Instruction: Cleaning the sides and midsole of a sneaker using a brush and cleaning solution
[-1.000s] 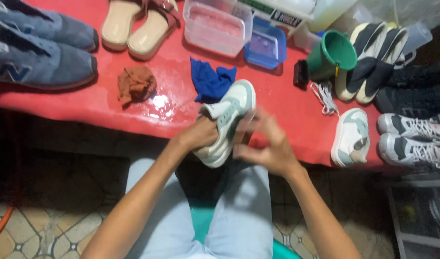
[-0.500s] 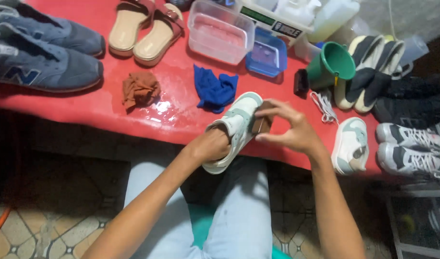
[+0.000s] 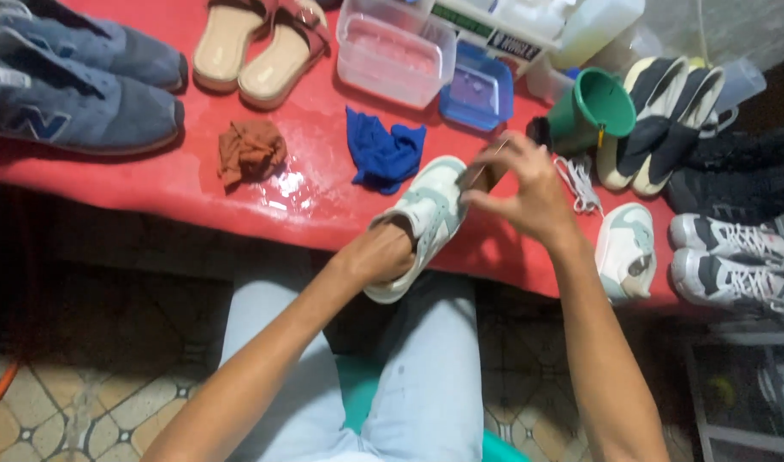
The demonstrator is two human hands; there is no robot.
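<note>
Bright overhead light, wet glare on table [image 3: 281, 184]; edges perhaps soft.

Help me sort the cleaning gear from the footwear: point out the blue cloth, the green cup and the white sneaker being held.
blue cloth [image 3: 381, 152], head view, on its crumpled middle.
green cup [image 3: 590, 111], head view, on its outer wall below the rim.
white sneaker [image 3: 426, 210], head view, on the upper near the toe.

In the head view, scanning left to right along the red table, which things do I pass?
Blue sneakers → tan sandals → rust-brown rag → blue cloth → white sneaker on the left hand → right hand with a small brush → green cup → second white sneaker → grey-and-white sneakers.
</note>
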